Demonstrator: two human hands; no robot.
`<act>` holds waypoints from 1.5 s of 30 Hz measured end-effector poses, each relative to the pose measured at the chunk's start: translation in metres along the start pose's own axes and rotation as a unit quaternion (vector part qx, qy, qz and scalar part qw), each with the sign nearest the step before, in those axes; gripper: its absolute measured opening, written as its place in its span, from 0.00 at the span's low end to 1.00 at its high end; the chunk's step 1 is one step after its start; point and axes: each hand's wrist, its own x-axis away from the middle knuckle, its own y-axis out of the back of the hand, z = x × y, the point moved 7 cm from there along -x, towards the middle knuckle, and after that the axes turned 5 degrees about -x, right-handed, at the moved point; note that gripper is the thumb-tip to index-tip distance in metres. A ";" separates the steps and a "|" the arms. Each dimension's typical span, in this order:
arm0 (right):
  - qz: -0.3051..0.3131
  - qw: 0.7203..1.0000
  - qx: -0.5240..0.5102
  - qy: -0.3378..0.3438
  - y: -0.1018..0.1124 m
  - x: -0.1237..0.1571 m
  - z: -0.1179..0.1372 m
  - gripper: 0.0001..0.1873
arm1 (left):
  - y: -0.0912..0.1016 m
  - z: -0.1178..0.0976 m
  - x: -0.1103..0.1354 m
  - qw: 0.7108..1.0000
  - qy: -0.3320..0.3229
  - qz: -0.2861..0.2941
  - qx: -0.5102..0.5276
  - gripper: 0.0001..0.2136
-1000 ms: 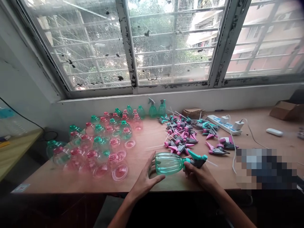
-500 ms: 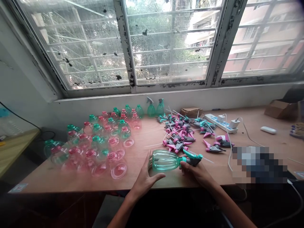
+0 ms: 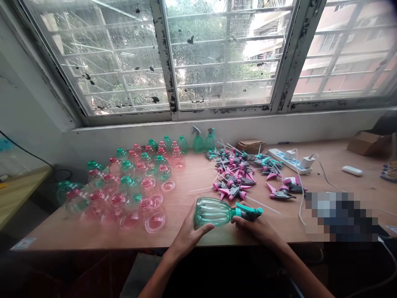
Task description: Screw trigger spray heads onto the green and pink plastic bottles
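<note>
A clear green spray bottle [image 3: 212,212] lies sideways in the air above the front of the table, its base to the left. My left hand [image 3: 190,231] wraps round the base end, thumb along the near side. A teal and dark grey spray head [image 3: 248,211] sits at the bottle's neck, and my right hand [image 3: 256,227] is closed on it around the collar. Some of the right fingers are hidden behind the spray head. Just beyond lies a heap of pink, teal and grey spray heads [image 3: 235,171] with thin tubes.
Many pink and green bottles without spray heads [image 3: 149,186] stand at the left of the table [image 3: 192,174]. Two green bottles with spray heads [image 3: 203,142] stand by the wall. At the right are a power strip [image 3: 290,160] with cables, a white object [image 3: 352,170] and a cardboard box [image 3: 364,142].
The bottle has shifted slightly left and rolled a little, with its spray head turned and lower. Both hands stay on it, and the left fingers have closed nearer to the base.
</note>
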 end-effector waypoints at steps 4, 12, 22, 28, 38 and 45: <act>-0.016 1.000 -0.009 0.011 0.003 -0.003 -0.003 0.18 | 0.000 0.001 0.002 0.998 -0.018 -0.017 -0.051 0.42; -0.005 1.000 -0.012 0.001 0.004 -0.002 -0.008 0.17 | -0.001 0.010 0.004 0.999 -0.012 -0.007 -0.046 0.49; -0.015 1.000 -0.014 0.007 0.004 -0.004 -0.005 0.19 | 0.000 0.011 0.002 0.997 -0.029 -0.025 -0.068 0.44; -0.005 1.000 -0.029 -0.010 0.001 0.000 -0.003 0.13 | -0.001 0.009 0.004 0.999 -0.003 -0.009 -0.044 0.45; 0.007 1.000 0.007 0.015 0.005 -0.006 -0.011 0.17 | 0.001 0.014 0.002 0.998 -0.013 -0.020 -0.052 0.46; -0.012 1.000 -0.028 0.005 0.009 -0.006 -0.020 0.20 | 0.003 0.014 0.004 0.994 -0.041 -0.026 -0.095 0.45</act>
